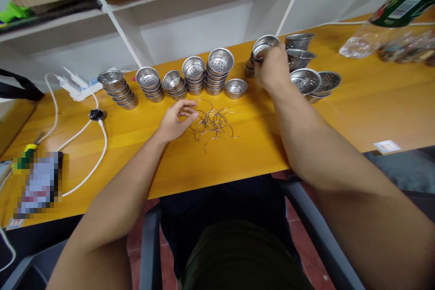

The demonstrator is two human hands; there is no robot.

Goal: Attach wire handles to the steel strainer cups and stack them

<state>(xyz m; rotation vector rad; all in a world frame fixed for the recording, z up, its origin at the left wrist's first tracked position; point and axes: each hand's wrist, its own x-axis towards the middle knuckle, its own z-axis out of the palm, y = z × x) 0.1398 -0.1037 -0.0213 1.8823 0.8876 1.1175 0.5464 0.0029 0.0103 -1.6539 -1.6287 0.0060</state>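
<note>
Along the table [204, 167], the left hand [176, 120] curls half-open beside bent wires [212, 122]; the right hand [274, 67] touches a perforated metal cup [263, 42], grip hidden.

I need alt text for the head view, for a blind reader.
A person's right hand is at a stack of perforated metal cups; the left hand, loosely curled, near curved wires on a table. More cup stacks stand nearby.
</note>
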